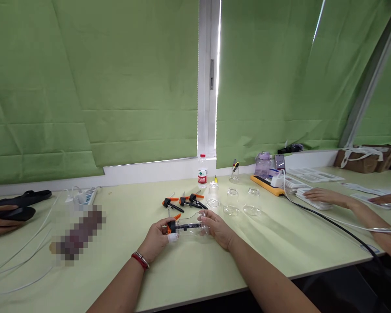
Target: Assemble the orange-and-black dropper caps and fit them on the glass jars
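Observation:
My left hand (159, 237), a white wrap on one finger, grips a black and orange fitting (172, 226) at the left end of a clear jar (192, 228). The jar is held on its side just above the table, and a dark rod shows inside it. My right hand (217, 228) is closed round the jar's other end. Just beyond lie several similar black and orange fittings (184, 201), with metal stems and black rods. Right of these stand three clear jars, the nearest being a clear jar (213, 195).
A water bottle (202, 171) stands by the wall. An orange-edged power strip (267, 184) and black cable (329, 221) run along the right. A co-worker's hand (329, 196) rests on stacked cards; another person's hand (3, 217) holds a dark object at left, near white cables.

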The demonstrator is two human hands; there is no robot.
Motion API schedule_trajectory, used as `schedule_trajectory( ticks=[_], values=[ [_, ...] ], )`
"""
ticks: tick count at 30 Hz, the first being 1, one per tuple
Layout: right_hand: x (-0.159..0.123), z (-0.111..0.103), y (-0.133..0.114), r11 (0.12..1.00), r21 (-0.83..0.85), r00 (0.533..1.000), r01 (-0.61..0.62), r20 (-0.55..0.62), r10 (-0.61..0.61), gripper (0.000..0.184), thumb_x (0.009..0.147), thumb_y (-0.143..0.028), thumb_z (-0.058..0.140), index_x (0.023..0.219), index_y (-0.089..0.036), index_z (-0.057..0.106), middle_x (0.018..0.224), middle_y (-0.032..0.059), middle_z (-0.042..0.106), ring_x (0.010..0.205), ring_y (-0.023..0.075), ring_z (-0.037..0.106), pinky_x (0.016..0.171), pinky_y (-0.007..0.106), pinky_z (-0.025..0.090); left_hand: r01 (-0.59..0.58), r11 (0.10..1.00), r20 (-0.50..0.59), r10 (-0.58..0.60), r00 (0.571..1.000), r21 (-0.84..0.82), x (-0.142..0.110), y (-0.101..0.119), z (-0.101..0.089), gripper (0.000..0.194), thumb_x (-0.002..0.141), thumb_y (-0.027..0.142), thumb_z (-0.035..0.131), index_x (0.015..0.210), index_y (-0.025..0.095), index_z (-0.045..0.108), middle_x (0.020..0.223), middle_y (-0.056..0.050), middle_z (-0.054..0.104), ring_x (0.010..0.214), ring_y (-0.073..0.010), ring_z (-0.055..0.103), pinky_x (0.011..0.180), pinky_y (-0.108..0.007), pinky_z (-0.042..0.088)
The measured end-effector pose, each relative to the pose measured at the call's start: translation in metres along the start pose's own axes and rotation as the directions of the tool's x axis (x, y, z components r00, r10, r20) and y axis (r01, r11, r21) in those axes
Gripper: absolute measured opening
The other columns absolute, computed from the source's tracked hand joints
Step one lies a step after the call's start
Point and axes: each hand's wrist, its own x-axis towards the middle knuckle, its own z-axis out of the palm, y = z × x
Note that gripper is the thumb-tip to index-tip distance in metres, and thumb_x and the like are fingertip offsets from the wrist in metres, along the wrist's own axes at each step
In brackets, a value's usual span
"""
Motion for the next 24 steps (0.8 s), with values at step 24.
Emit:
schedule_trajectory(
  ticks=[24],
  values=[
    [0.0043,-0.0033,0.0074,0.994,-0.111,1.000,0.007,0.016,-0.005,0.044,0.072,-0.057,0.061,0.092,-0.018,0.058,0.079,0.0019,0.061,0.062,0.0133,0.057,0.061,0.029,0.044,-0.010,1.000,0.133,0.008,0.991,0.015,-0.0055,0.0003,0.0018,0.056,0.061,0.028,0.075,0.113,0.020,0.057,0.079,0.001,0.058,0.063,-0.0123,0.056,0.067,-0.029,0.048]
  ],
)
